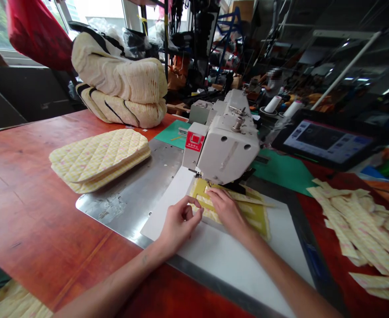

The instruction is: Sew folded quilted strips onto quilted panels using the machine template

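My right hand (226, 210) lies with its fingers stretched out on a yellow-green template (262, 221) under the head of a white sewing machine (227, 150). Quilted cloth shows through the template's openings, and a narrow pale strip (252, 201) runs across it by that hand. Just left of the template, my left hand (181, 221) is raised with curled fingers, thumb and index tips close together; whether anything small is between them cannot be made out. Beneath the template is a white sheet (241, 260) on the metal plate (128, 190).
A stack of quilted yellow pieces (100, 159) sits at the left, with taller piled bundles (121, 88) behind. Loose cloth strips (363, 225) lie at the right. A screen (327, 137) and thread cones (273, 104) stand behind. Another person (274, 84) is far back.
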`<state>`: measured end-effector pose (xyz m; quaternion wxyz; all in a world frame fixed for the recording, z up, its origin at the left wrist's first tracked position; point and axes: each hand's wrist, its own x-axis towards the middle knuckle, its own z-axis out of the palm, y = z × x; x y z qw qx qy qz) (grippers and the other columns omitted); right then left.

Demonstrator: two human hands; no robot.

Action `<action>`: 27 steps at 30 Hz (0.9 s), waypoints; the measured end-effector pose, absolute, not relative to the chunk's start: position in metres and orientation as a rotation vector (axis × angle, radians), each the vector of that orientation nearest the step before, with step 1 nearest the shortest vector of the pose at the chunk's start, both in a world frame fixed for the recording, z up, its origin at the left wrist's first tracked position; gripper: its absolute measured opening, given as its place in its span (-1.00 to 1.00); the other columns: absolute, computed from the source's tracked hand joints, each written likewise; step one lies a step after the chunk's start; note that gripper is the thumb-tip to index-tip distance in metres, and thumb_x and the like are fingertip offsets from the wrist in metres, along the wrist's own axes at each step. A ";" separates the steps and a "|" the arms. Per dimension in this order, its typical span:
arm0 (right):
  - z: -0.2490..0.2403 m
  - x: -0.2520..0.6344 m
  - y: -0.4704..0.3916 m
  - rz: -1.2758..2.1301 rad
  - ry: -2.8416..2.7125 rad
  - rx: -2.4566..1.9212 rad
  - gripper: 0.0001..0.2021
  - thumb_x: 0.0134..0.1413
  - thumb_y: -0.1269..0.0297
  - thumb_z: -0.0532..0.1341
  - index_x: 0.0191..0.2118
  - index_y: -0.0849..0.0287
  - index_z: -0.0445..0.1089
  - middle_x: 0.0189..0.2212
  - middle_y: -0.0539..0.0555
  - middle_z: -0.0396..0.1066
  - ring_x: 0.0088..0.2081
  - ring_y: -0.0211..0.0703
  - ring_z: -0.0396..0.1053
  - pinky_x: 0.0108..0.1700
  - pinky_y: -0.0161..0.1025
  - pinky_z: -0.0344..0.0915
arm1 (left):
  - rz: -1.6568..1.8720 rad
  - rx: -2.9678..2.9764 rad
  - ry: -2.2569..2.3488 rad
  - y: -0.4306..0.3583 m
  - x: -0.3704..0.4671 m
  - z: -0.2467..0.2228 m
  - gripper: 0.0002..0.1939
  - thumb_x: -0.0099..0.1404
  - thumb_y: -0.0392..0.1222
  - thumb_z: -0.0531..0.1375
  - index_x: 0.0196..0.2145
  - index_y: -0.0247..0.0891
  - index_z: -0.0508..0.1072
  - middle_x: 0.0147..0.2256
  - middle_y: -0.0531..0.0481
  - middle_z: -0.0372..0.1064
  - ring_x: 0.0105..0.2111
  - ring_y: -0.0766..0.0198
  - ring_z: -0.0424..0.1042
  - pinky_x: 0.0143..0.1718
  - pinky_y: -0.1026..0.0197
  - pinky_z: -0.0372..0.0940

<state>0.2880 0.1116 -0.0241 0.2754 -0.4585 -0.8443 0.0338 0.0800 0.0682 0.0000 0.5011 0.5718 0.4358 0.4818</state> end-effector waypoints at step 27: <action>0.003 0.312 0.100 -0.051 -2.279 -1.395 -0.60 0.29 0.54 0.11 0.15 0.16 0.47 0.11 0.20 0.50 0.13 0.06 0.43 0.20 0.07 0.38 | 0.815 2.780 0.783 0.147 0.076 -0.017 -0.62 0.45 -0.32 0.07 0.17 -0.29 0.42 0.14 -0.25 0.45 0.14 0.03 0.43 0.23 -0.10 0.34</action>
